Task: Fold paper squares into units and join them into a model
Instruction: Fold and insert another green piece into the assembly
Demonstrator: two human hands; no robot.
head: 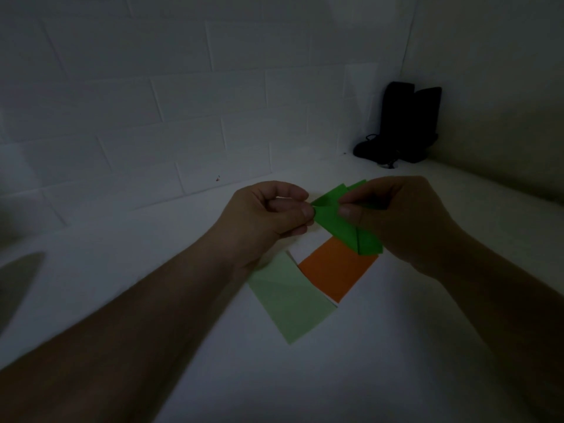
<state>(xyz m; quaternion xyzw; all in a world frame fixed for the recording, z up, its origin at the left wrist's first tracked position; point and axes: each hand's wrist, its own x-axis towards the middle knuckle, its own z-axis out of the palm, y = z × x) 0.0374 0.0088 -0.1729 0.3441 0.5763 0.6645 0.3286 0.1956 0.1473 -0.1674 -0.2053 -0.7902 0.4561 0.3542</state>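
Note:
A bright green folded paper unit [338, 222] is held in the air above the white table. My left hand [268, 213] pinches its left corner between thumb and fingers. My right hand [403, 218] pinches its upper middle and covers its right part. Below them an orange paper [335, 274] lies flat on the table. A pale green paper [290, 303] lies beside the orange one, to its left and nearer to me, partly under my left wrist.
A white table [152, 270] stands in a corner of white brick-patterned walls. A black case [403, 123] with a cord stands upright in the far right corner. The scene is dim.

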